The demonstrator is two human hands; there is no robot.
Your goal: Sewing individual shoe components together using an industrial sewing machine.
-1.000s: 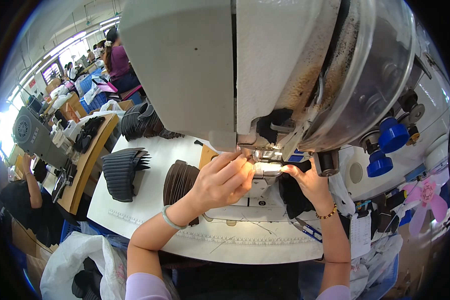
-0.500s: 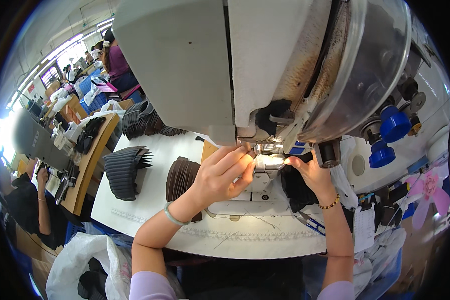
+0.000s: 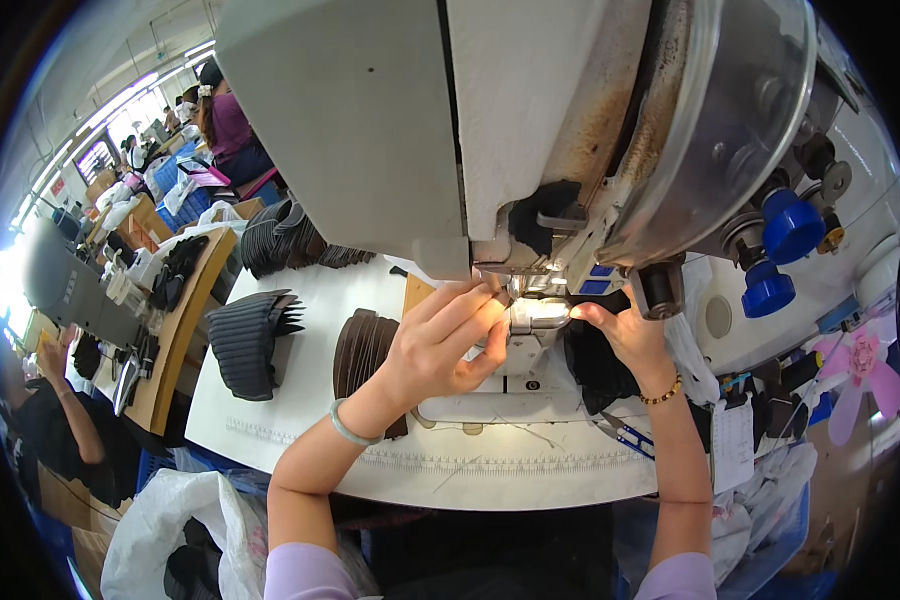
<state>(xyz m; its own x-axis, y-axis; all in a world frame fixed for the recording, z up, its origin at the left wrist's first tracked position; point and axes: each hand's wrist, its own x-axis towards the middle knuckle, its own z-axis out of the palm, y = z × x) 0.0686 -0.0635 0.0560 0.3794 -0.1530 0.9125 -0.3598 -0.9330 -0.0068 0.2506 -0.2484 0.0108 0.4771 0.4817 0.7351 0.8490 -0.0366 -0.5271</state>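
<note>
My left hand (image 3: 438, 342) is at the lit needle area of a large sewing machine (image 3: 350, 120), its fingers bent and pressed together at the left end of a small shiny metal bed (image 3: 538, 314). Whatever lies between those fingertips is too small and hidden to make out. On the other side, my right hand (image 3: 632, 338) reaches its thumb to the right end of that bed, while its other fingers disappear behind the machine head. Black fabric (image 3: 595, 372) hangs beside the bed, below my right hand. A brown stack of curved pieces (image 3: 362, 350) stands by my left wrist.
On the white table (image 3: 300, 425) lie a ribbed black stack (image 3: 242, 345), more dark stacks (image 3: 285, 240) behind it and blue-handled snips (image 3: 625, 435). A white plastic bag (image 3: 150, 530) sits at lower left. Blue knobs (image 3: 792, 225) jut out right. A co-worker's arm (image 3: 75, 410) shows far left.
The view has shifted slightly. Both my hands stay at the metal bed in nearly the same pose. At far left, the co-worker's hand has moved up and left.
</note>
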